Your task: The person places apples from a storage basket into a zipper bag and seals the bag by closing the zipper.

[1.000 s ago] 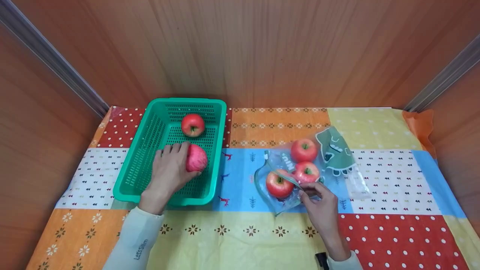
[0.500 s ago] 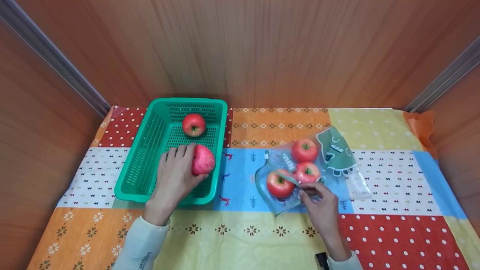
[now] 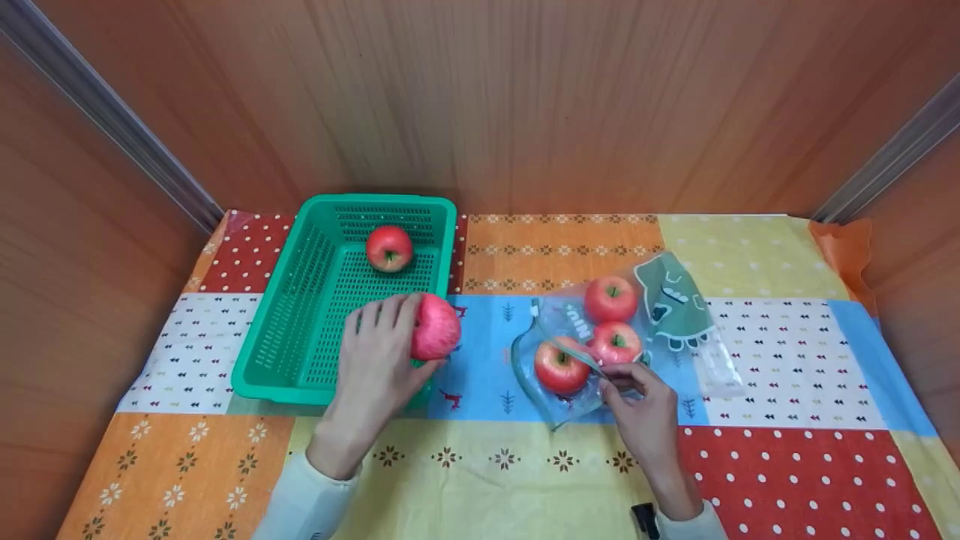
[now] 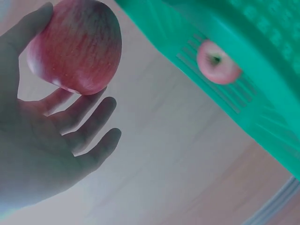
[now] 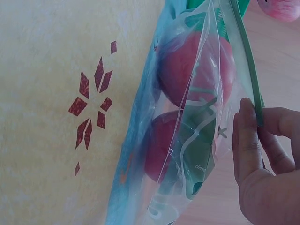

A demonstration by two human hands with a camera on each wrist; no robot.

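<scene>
My left hand grips a pinkish-red apple over the right rim of the green basket. In the left wrist view the thumb and fingers hold that apple, with the basket beyond. Another red apple sits at the basket's far end. On the right my right hand pinches the green-edged mouth of a clear zip bag. Inside the bag lie three apples: a near one, a middle one and a far one. The right wrist view shows the fingers on the bag's green strip.
A patchwork-patterned cloth covers the table. Wood-grain panels stand behind and on both sides. An orange piece of material lies at the back right corner. The bag's green printed end points right.
My left hand has lifted the apple and carried it rightward from inside the basket to over its right rim. The right hand and the bag stay in place.
</scene>
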